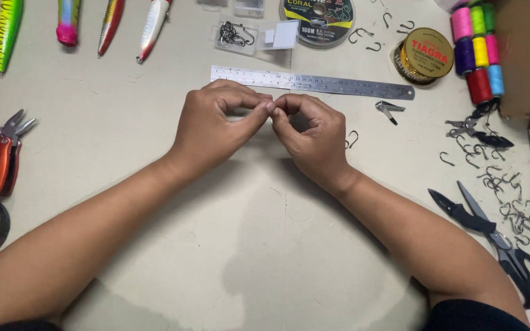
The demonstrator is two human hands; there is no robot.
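Below the ruler [311, 83]: left hand [216, 125] and right hand [311, 136] curled, fingertips touching, maybe pinching something too tiny to see. Hook [352, 140] just beside the right hand; scissors [492, 236] off right.

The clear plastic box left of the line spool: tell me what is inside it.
The clear plastic box holds a tangled cluster of dark fish hooks. A white label covers its right part, so anything beneath that is hidden.
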